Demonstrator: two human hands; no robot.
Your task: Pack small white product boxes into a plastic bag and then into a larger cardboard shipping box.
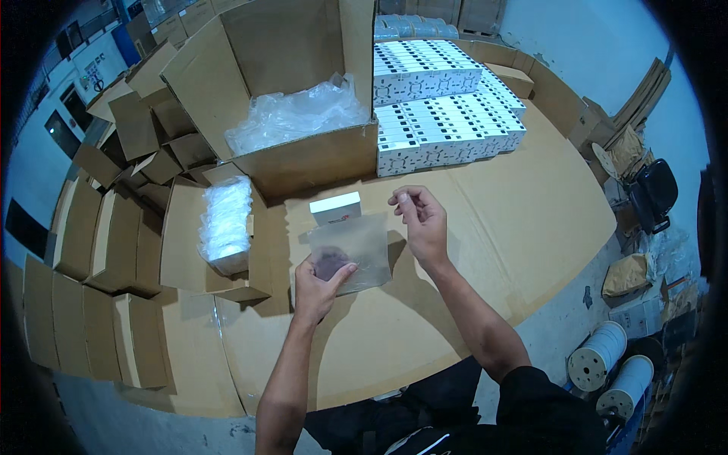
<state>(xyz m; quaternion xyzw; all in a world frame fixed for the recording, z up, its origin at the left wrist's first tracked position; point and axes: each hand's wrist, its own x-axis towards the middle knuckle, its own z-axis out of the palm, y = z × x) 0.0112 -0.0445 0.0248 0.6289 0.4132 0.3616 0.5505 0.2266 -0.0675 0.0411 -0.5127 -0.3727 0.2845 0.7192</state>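
Observation:
My left hand (pixel 318 288) grips the lower left part of a translucent frosted plastic bag (pixel 368 246), thumb in front. A dark patch shows through the bag near that thumb; I cannot make out what it is. The bag looks flat. Just behind its upper edge stands a small white box (pixel 336 205), its lower part hidden. To the right of the bag, my right hand (pixel 423 227) is raised, palm side partly turned toward the bag. Its fingers are loosely bent and apart, and nothing shows in them.
An open carton (pixel 307 163) with clear plastic bags (pixel 303 114) stands behind. Left of my hands, a smaller carton (pixel 262 265) holds bagged items (pixel 226 220). Stacked white boxes (pixel 447 129) fill the back of the cardboard-covered table (pixel 523 220). Empty cartons (pixel 98 235) crowd the left side.

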